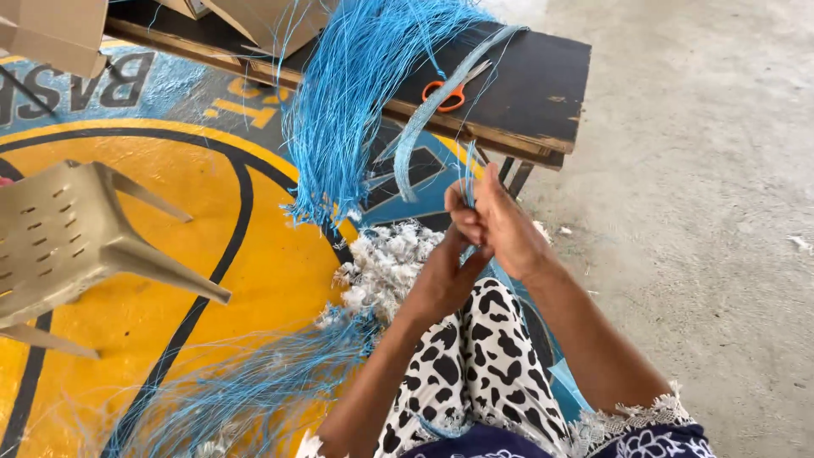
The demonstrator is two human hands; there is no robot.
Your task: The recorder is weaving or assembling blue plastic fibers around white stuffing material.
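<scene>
Between the fingers of the right hand (500,222) and left hand (445,276), both pinched shut, run a few blue strands (467,182). Above them, the main bundle (348,102) hangs from the table (534,93), unworked; loose strands (254,382) lie below.

My right hand (500,222) and left hand (443,280) meet over my knee, pinching thin blue strands (468,182) between them. A thick bundle of blue string (352,93) hangs off the dark bench (534,80), where orange scissors (448,92) lie. A tan plastic chair (72,242) lies tipped on the painted floor (254,263).
</scene>
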